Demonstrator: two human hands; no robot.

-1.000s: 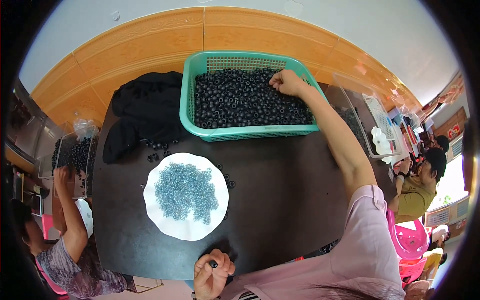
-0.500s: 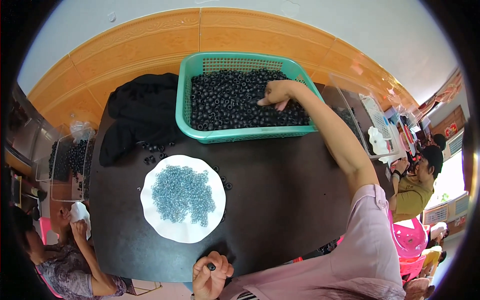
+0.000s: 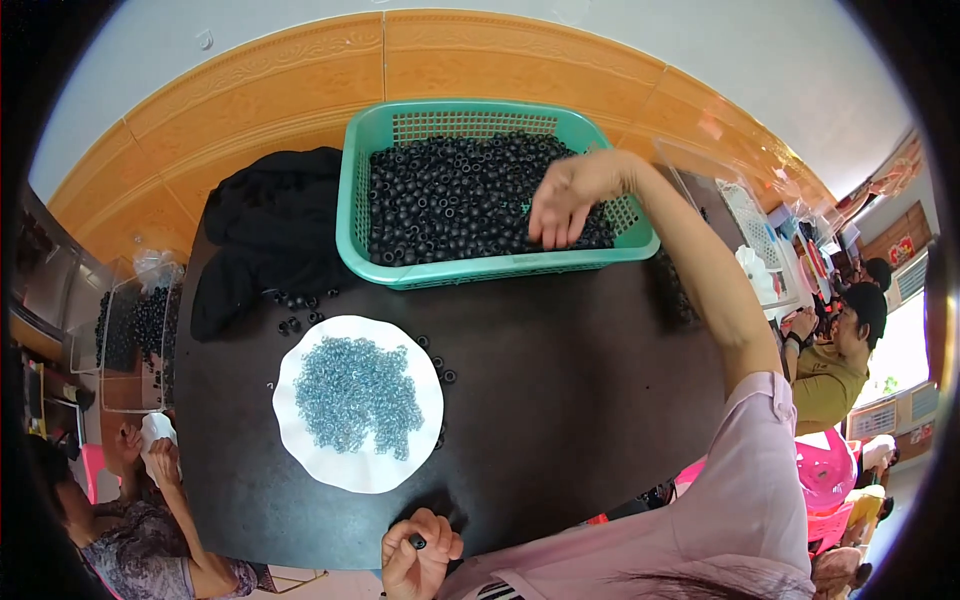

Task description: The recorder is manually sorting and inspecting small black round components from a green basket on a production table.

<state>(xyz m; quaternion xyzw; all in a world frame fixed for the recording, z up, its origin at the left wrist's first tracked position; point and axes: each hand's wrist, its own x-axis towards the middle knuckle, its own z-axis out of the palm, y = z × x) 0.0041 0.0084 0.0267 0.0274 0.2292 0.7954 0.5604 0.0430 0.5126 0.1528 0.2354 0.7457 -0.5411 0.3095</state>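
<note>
Your right hand (image 3: 565, 200), fingers spread, hovers over the black beads (image 3: 450, 195) at twelve o'clock; your left hand (image 3: 418, 550) pinches one bead (image 3: 417, 542) at six; next, scoop a handful

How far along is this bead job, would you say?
Hard to say how much is done. A few black beads lie loose on the table, and the white plate holds a heap of blue rings. In hand: the left hand pinches one bead; the right hand hovers over the basket, which looks nearly full, so much seems left.
</note>
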